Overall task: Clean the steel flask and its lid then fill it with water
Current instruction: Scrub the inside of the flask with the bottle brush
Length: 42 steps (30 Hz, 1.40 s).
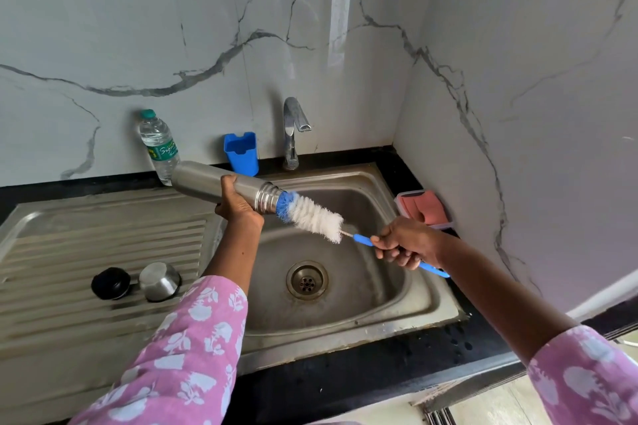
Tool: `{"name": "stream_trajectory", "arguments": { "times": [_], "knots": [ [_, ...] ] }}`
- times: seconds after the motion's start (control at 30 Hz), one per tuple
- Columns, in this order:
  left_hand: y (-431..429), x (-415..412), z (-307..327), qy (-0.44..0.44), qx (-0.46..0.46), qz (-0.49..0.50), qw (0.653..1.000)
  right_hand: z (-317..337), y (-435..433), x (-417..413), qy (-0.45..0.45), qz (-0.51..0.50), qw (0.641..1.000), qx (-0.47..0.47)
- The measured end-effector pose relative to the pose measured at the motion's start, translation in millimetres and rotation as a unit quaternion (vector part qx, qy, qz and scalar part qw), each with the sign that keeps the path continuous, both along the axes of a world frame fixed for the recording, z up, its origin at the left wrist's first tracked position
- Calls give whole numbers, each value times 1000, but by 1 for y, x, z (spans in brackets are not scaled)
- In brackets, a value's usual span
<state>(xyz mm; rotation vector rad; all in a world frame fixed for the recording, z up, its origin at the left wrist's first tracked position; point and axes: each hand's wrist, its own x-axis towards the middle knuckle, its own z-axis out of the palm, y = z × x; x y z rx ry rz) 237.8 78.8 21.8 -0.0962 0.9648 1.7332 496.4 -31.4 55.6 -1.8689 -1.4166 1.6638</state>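
Note:
My left hand grips the steel flask around its middle and holds it almost level over the sink's left rim, mouth pointing right. My right hand is closed on the blue handle of a bottle brush. The brush's blue tip sits in the flask's threaded mouth, while most of its white bristles are outside. On the ribbed drainboard lie the black inner lid and the steel cup lid, side by side.
The steel sink has a drain at its middle and a chrome tap behind, not running. A plastic water bottle and a blue holder stand at the back wall. A tray with a pink sponge sits at right.

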Motion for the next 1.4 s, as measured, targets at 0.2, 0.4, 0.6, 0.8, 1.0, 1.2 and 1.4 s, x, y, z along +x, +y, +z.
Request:
{"name": "stream_trajectory", "arguments": {
  "times": [0.2,0.4,0.6,0.8,1.0,1.2,1.4],
  "knots": [
    [1,-2,-1,5,1,14,1000,8,0,5,-27,34,998,47],
    [3,-2,-4,-6,-17,39,999,-25,0,-4,-472,93,659,579],
    [4,-6,-3,-1,-13,41,999,-41,-2,-1,-432,112,644,621],
    [8,-7,6,18,3,46,999,-17,10,-9,-191,39,947,255],
    [9,-5,7,17,5,40,999,-10,13,14,63,43,997,1],
    [11,-5,2,12,-3,48,999,-11,12,16,84,38,996,2],
    [15,-7,-3,34,-21,77,996,-36,7,-4,-478,148,698,512]
  ]
}}
